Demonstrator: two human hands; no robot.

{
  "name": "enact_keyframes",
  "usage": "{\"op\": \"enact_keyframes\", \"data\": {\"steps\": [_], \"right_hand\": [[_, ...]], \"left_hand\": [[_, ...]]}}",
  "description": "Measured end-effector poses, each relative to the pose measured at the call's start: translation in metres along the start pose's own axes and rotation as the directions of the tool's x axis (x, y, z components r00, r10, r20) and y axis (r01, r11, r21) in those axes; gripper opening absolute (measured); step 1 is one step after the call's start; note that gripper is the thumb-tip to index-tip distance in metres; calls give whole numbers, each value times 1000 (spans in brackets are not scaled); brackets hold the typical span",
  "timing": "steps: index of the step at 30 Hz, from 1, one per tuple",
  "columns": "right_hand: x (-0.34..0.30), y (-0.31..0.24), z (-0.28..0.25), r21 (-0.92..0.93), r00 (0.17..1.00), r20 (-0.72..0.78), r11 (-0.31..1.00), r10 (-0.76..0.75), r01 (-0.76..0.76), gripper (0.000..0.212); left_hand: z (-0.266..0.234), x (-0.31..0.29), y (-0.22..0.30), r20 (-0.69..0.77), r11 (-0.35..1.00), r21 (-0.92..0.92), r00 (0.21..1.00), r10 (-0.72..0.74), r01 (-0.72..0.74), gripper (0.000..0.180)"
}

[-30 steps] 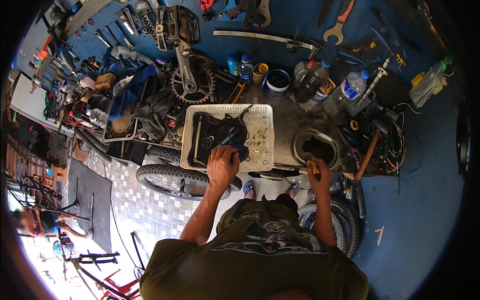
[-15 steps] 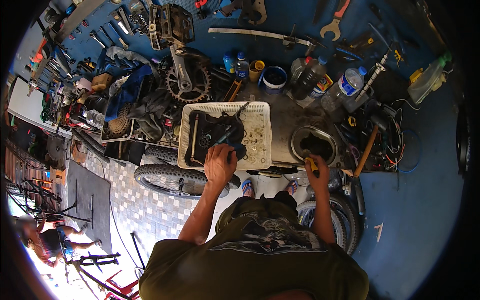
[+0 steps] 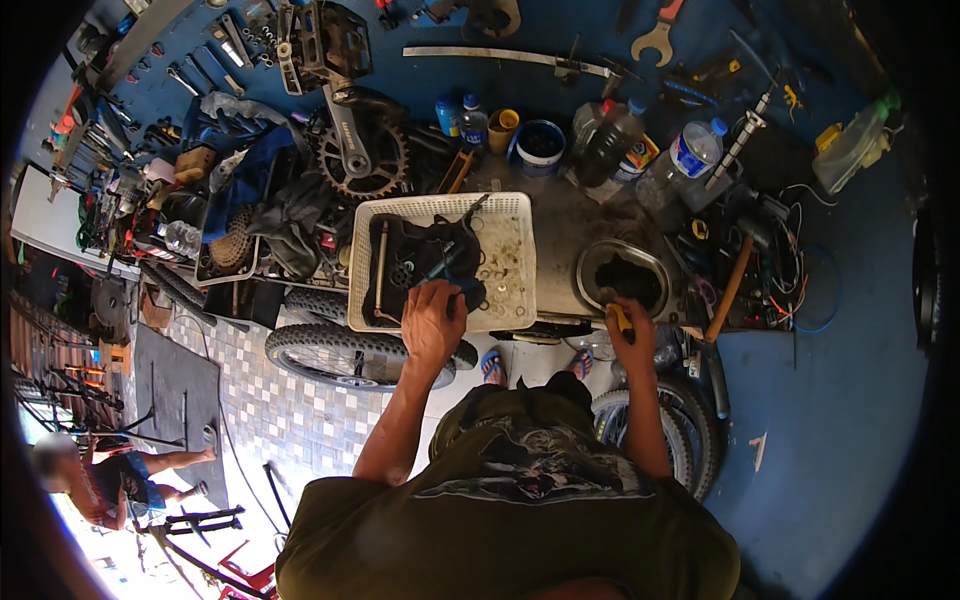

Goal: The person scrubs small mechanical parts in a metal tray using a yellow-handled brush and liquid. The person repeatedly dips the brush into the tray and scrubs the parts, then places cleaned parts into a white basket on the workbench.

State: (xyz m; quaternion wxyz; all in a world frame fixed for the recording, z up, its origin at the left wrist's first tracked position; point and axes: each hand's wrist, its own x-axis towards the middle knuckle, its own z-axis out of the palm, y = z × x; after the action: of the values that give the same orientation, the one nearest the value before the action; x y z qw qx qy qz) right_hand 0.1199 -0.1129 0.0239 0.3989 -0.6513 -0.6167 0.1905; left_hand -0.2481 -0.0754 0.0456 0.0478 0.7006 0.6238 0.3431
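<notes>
My left hand (image 3: 433,320) is closed at the front rim of a white plastic basket (image 3: 525,265), its fingers curled over the dark contents; what they hold, if anything, is hidden. In the basket lie a dark cloth (image 3: 410,245), a long thin metal rod (image 3: 381,270) and a blue-grey tool (image 3: 442,262) just beyond my fingers. Small rings and bits are scattered over the basket's bare right side. At the near edge of an oval metal bowl (image 3: 583,272) with dark contents, my right hand (image 3: 632,340) grips a yellow handle (image 3: 621,319); the rest of that tool cannot be made out.
A bicycle crankset (image 3: 350,150) stands behind the basket. Bottles (image 3: 695,150), a tub (image 3: 540,148) and a yellow cup (image 3: 503,130) line the bench's back. A wooden-handled hammer (image 3: 732,285) lies right of the bowl. Tires (image 3: 340,357) stand below; another person (image 3: 110,485) is far left.
The whole view has shifted slightly, with the bench sitting a little higher and farther left. Both hands keep nearly the same places and grips. The other person at far left has changed leg position.
</notes>
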Motion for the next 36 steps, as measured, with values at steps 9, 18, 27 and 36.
{"op": "enact_keyframes", "data": {"steps": [9,18,27,36], "right_hand": [[-1,6,3,-22,1000,-21,1000,-23,22,26],[-1,5,4,-6,1000,-8,1000,1,-1,26],[1,1,2,-1,1000,-4,1000,-10,10,26],[-1,5,3,9,1000,3,1000,23,-23,26]], "left_hand": [[1,-1,-1,2,1000,-6,1000,-2,2,19],[2,-1,-2,11,1000,-3,1000,-6,6,19],[1,-1,-2,4,1000,-7,1000,-14,14,19],[0,-1,0,8,1000,-8,1000,-17,17,19]]}}
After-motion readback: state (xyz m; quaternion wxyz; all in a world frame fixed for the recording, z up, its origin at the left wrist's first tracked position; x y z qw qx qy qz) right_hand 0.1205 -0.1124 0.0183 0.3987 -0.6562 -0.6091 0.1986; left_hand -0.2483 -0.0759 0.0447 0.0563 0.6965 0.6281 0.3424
